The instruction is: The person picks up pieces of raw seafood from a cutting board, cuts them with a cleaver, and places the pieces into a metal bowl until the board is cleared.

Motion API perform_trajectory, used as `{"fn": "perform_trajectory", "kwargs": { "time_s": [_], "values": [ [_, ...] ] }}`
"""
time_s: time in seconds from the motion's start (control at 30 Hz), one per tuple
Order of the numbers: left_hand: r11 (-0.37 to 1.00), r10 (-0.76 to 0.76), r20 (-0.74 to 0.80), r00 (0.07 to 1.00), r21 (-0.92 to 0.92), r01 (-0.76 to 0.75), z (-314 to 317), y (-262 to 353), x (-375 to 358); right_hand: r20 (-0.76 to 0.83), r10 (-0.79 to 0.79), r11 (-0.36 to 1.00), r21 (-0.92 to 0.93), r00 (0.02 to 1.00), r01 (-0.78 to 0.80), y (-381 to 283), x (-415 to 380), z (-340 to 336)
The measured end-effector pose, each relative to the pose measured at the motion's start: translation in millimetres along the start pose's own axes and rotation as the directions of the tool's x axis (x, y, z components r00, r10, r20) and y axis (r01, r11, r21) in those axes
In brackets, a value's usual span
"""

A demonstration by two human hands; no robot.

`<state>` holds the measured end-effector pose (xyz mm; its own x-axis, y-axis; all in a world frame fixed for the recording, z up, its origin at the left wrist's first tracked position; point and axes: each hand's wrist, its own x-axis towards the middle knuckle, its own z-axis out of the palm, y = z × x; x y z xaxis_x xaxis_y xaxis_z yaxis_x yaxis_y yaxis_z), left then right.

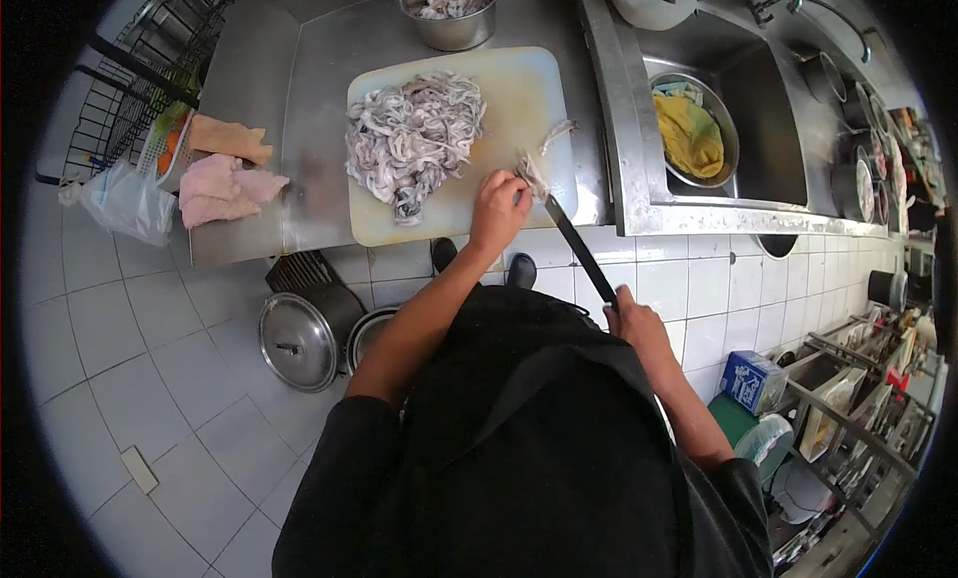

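A pale cutting board point(539, 79) lies on the steel counter. On its left part is a heap of raw squid tentacles point(414, 134), grey-white and glistening. My left hand point(499, 214) is at the board's front edge, its fingers closed on a small piece of squid point(533, 174). In my right hand point(641, 328) is the handle of a long dark knife point(581, 249), whose tip reaches the board's front right corner and touches or nearly touches that piece. Another thin strip of squid point(559, 134) lies farther back on the board.
Behind the board stands a steel pot point(449, 24) with more squid. To the right, a sink point(768, 129) holds a steel bowl with a yellow cloth point(689, 134). Pink point(228, 189) and orange cloths point(230, 139) lie at left. A lidded pot point(297, 343) stands on the floor.
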<state>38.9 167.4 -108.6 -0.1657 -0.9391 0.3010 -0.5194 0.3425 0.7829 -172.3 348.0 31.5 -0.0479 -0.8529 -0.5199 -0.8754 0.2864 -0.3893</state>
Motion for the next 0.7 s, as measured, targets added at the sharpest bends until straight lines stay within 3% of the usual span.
{"fn": "perform_trajectory", "kwargs": {
  "time_s": [0.13,0.17,0.23,0.27,0.33,0.37,0.47,0.57,0.67,0.7],
  "values": [
    [0.974,-0.222,0.013,0.975,-0.045,0.222,-6.5,-10.2,8.2,0.008,-0.018,0.999,0.034,1.0,0.018,6.0,-13.8,-14.9],
    [0.96,-0.275,0.026,0.961,-0.052,0.276,-6.8,-9.4,10.8,-0.014,-0.045,0.99,0.136,0.999,0.046,11.4,-14.9,-15.5],
    [0.998,-0.044,-0.007,0.999,0.041,0.044,-13.8,15.5,12.3,-0.066,-0.092,0.937,0.332,0.994,0.109,21.0,-14.6,-15.6],
    [0.993,0.073,-0.014,0.997,0.09,-0.072,-17.6,28.0,13.2,-0.033,-0.02,0.914,0.405,0.999,0.031,21.0,-13.9,-12.9],
    [0.979,0.059,0.135,0.989,0.187,-0.084,-12.9,39.2,15.0,0.05,0.117,0.836,0.535,0.992,-0.126,17.8,-13.0,-10.9],
    [0.968,0.047,0.206,0.977,0.233,-0.095,-11.1,43.1,16.1,0.13,0.157,0.732,0.65,0.979,-0.204,12.9,-12.6,-12.4],
    [0.98,0.041,0.235,0.971,0.181,-0.085,5.3,6.0,32.3,0.229,0.177,0.607,0.74,0.957,-0.289,-2.3,-3.6,-18.5],
    [0.993,-0.071,0.264,0.962,0.111,0.042,-4.2,-1.1,54.5,0.222,0.113,0.501,0.829,0.969,-0.248,-3.2,11.9,-8.6],
    [0.914,-0.394,0.254,0.883,0.013,0.405,-14.2,5.9,85.4,0.22,0.059,0.348,0.909,0.974,-0.227,6.2,33.3,10.4],
    [0.913,-0.382,0.257,0.888,-0.041,0.405,-12.8,-2.7,96.5,0.222,0.065,0.312,0.921,0.973,-0.232,3.4,37.7,7.9]
  ]
}}
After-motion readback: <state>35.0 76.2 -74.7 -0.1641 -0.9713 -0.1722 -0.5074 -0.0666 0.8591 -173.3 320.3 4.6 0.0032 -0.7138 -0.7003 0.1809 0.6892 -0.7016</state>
